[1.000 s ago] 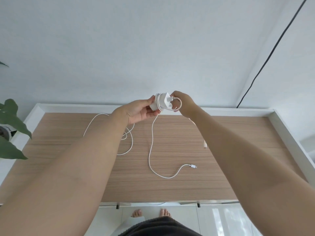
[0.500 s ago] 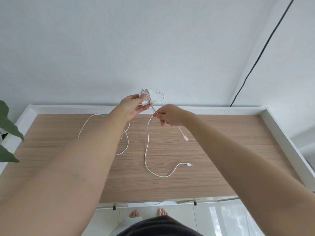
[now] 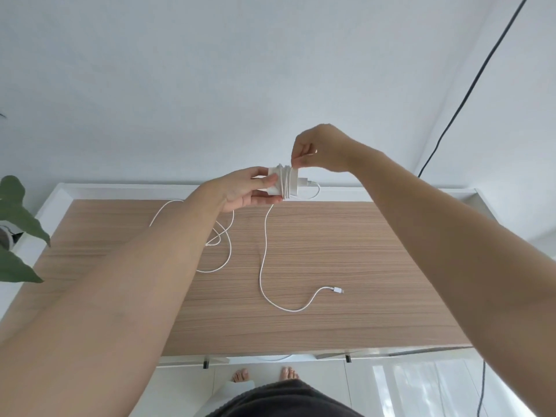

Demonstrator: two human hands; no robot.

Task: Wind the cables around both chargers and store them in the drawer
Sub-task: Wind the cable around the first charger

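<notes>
Since half a second ago the right hand (image 3: 323, 149) has risen above the charger (image 3: 285, 184), its grip pinching the cable (image 3: 264, 251) taut at mid-frame. Left hand (image 3: 243, 189) grips the charger's body, several turns wound. Loose cable trails down onto the wooden surface (image 3: 361, 251), plug end at lower centre.

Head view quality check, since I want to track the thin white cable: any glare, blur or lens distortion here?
Head view: light is soft and even, with only faint shadows on the desk. The floor at lower right shows bright window glare. The wide lens bends the desk edges and stretches both forearms. The charger in the left hand and the loose cable are sharp, though white on white wall.
</notes>
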